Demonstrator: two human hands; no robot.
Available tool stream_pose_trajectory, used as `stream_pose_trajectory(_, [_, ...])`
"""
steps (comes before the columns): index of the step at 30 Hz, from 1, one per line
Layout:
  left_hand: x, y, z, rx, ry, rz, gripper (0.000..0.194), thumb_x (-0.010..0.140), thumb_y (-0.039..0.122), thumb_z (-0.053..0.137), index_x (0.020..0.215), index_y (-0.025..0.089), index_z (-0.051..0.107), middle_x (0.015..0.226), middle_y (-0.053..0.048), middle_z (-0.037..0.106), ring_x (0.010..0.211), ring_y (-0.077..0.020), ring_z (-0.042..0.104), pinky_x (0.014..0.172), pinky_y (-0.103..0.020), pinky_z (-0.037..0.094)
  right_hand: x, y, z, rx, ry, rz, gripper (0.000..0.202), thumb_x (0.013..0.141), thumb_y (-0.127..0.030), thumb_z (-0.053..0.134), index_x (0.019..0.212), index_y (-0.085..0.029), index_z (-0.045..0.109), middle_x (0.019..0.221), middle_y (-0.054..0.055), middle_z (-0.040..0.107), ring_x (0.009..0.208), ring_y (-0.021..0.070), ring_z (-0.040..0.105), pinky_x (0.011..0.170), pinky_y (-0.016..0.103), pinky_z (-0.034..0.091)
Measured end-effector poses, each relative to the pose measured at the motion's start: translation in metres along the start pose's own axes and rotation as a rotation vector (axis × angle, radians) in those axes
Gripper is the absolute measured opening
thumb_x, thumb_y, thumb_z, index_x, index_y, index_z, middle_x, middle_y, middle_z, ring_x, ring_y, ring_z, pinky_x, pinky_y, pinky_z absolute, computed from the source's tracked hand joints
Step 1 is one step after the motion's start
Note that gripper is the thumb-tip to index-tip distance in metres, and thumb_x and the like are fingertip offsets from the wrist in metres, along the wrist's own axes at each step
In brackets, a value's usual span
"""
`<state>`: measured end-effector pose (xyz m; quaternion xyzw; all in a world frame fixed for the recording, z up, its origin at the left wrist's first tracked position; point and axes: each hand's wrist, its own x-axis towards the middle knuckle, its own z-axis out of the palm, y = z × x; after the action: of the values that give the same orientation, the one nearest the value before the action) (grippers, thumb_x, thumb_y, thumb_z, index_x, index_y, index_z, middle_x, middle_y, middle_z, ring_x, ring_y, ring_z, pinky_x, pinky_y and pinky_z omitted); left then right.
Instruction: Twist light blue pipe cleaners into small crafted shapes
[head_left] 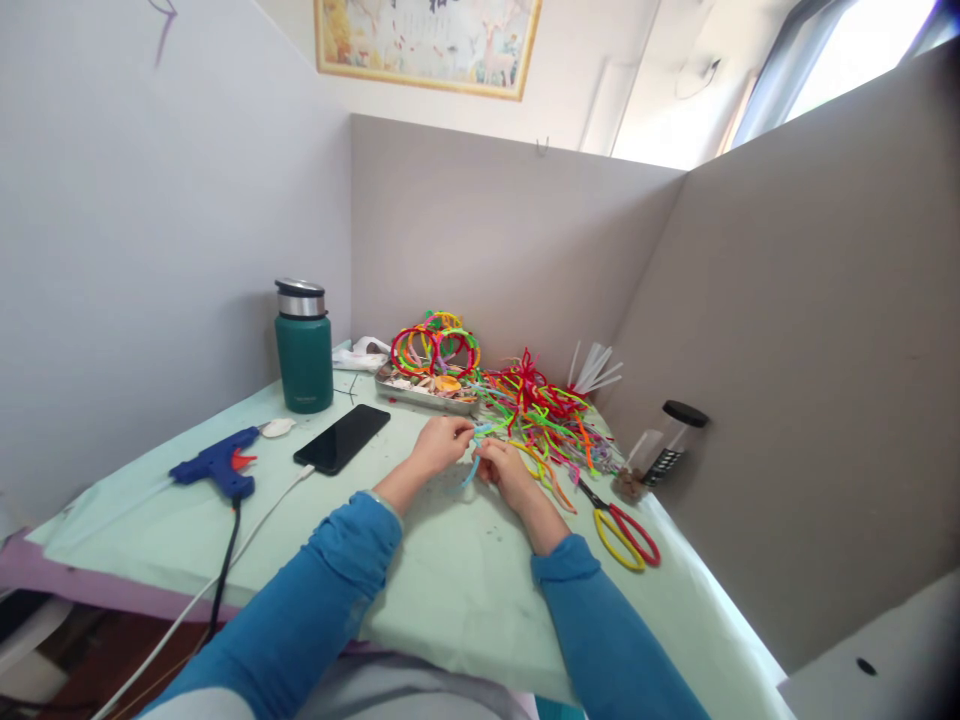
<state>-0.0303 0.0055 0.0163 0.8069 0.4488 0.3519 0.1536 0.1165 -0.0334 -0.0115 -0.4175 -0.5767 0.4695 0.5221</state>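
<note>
Over the middle of the table, my left hand (444, 443) and my right hand (504, 470) are close together, each with its fingers closed on a light blue pipe cleaner (471, 474). One end of it hangs down between the hands; the rest is partly hidden by my fingers. Just beyond lies a tangled heap of colourful pipe cleaners (536, 405). A few yellow and orange ones (551, 478) lie beside my right hand. Scissors (628, 535) with one red and one yellow handle rest to the right, blades pointing toward the heap.
To the left are a black phone (343, 438) on a white cable, a blue glue gun (219, 462) and a green bottle (304, 360). A metal tray (427, 401) with pipe-cleaner rings (415, 352) stands at the back. A clear black-lidded jar (679, 440) is at the right edge. Grey partitions (487, 230) enclose the table.
</note>
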Motion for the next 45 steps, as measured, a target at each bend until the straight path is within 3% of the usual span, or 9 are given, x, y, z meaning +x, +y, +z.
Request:
stream_pose_trajectory(4, [0.0002,-0.0001,0.0008,-0.025,0.031,-0.022,0.025,0.081,0.031,0.053,0.089,0.017,0.072,0.076,-0.004,0.072,0.066,-0.0133,0.059,0.062,-0.022,0.039,0.0012,0.0033,-0.0015,0.015,-0.017,-0.011,0.015,0.069,-0.026,0.054,0.055,-0.02,0.052,0.043,-0.004,0.047,0.042,0.0107,0.038,0.044,0.024,0.027])
stream_pose_trajectory(9, [-0.0002,0.0004,-0.0016,0.032,-0.02,0.012,0.025,0.082,0.029,0.051,0.083,0.018,0.074,0.075,-0.003,0.072,0.067,-0.0131,0.058,0.063,-0.022,0.039,0.0031,0.0061,-0.0029,0.025,-0.016,-0.01,0.015,0.069,-0.028,0.055,0.055,-0.02,0.054,0.043,-0.004,0.047,0.042,0.0111,0.039,0.044,0.024,0.028])
stream_pose_trajectory(20, [-0.0017,-0.0049,0.0057,0.139,-0.069,0.156,0.027,0.08,0.022,0.048,0.084,0.018,0.074,0.08,-0.006,0.072,0.071,-0.0167,0.06,0.066,-0.024,0.041,0.0054,0.0083,-0.003,0.184,0.003,0.036,0.013,0.068,-0.03,0.058,0.063,-0.018,0.057,0.049,-0.003,0.052,0.036,0.0078,0.037,0.037,0.022,0.024])
stream_pose_trajectory(29, [-0.0056,-0.0009,0.0023,0.171,-0.094,0.142,0.023,0.075,0.026,0.052,0.081,0.02,0.073,0.078,-0.005,0.07,0.071,-0.0164,0.059,0.065,-0.023,0.039,0.001,0.0009,-0.0028,0.151,-0.002,0.057,0.017,0.072,-0.034,0.056,0.065,-0.019,0.056,0.041,-0.004,0.052,0.031,0.0079,0.033,0.035,0.022,0.02])
stream_pose_trajectory(37, [-0.0065,0.0018,0.0004,0.251,-0.087,0.12,0.025,0.079,0.033,0.052,0.087,0.021,0.073,0.085,-0.005,0.071,0.077,-0.0172,0.061,0.066,-0.023,0.039,0.0019,0.0026,-0.0036,0.188,-0.044,0.024,0.02,0.075,-0.035,0.058,0.064,-0.018,0.057,0.04,-0.004,0.051,0.031,0.0073,0.033,0.034,0.022,0.019])
stream_pose_trajectory(45, [-0.0074,0.0022,-0.0005,0.321,-0.099,0.146,0.025,0.08,0.032,0.051,0.08,0.02,0.072,0.082,-0.006,0.07,0.077,-0.0173,0.06,0.066,-0.023,0.039,0.0023,0.0049,-0.0042,0.201,-0.054,0.043,0.021,0.075,-0.036,0.06,0.062,-0.019,0.057,0.043,-0.003,0.051,0.033,0.007,0.036,0.035,0.022,0.02])
